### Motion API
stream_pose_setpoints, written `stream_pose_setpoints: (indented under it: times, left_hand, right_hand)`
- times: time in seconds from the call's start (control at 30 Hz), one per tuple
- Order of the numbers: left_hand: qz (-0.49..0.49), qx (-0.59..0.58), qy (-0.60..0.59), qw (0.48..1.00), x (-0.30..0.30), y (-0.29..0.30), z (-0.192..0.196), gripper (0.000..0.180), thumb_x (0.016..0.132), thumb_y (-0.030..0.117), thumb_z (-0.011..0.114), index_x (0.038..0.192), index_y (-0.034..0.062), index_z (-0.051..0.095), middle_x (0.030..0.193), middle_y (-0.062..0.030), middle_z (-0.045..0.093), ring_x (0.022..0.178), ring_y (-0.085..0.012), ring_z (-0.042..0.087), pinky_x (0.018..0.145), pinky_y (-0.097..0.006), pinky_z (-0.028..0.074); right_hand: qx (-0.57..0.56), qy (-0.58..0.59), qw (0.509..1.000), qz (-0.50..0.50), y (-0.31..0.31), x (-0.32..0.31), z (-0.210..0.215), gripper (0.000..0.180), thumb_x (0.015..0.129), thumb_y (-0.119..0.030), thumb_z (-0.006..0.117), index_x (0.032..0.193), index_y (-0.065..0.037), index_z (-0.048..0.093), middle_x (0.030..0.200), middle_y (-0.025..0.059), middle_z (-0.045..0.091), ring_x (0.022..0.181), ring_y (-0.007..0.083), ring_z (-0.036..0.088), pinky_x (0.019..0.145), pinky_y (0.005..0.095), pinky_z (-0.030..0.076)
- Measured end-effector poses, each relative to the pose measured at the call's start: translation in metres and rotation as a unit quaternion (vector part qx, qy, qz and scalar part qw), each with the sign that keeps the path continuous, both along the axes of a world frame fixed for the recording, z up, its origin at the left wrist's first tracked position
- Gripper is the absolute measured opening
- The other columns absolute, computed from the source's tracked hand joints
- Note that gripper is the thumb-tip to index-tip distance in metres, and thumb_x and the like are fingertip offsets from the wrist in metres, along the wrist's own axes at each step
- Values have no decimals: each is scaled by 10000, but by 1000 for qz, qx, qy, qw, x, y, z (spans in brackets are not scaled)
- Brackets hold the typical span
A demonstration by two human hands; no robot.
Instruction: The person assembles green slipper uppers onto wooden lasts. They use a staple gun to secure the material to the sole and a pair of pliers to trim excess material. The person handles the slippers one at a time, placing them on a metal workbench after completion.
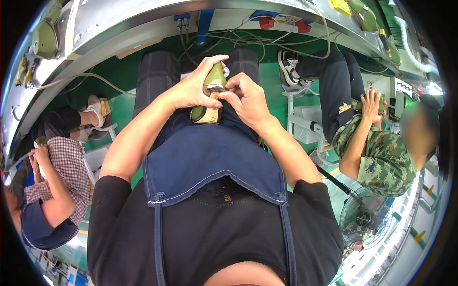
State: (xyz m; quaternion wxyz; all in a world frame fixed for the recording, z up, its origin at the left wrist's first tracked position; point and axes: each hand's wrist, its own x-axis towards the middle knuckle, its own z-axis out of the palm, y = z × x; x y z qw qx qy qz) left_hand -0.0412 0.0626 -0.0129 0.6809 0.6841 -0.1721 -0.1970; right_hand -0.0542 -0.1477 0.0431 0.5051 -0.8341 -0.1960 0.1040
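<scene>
Head view: green part (213, 88) stands lengthwise away, narrow end up.

Green part (214, 78) between both hands, above lap.

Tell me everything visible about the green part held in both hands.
The olive-green rounded plastic-looking part is held upright over the lap, above the dark blue apron. Its lower end shows a dark round opening with a tan rim. The left hand wraps its side; the right hand pinches a small metallic piece at its middle.
</scene>
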Motion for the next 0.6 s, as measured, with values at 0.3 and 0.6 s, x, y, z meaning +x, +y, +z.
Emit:
stream_pose_setpoints:
  times: [0.3,0.6]
  left_hand:
    - [50,-62,84,993,-20,-3,-7,1314,608,172,959,1662,155,175,1512,-146,454,1415,-296,468,1182,-431,402]
    - [118,-98,177,972,-64,1,-17,1222,655,124,965,1623,78,221,1432,-133,524,1294,-222,555,1099,-405,474]
  right_hand:
    - [29,-204,978,27,3,-8,-41,412,850,-2,836,1109,-29,517,979,109,581,764,218,647,659,331,568]
    - [123,-6,990,72,-3,-21,-14,871,652,-241,1012,1339,-60,509,1130,95,566,956,188,642,854,338,590]
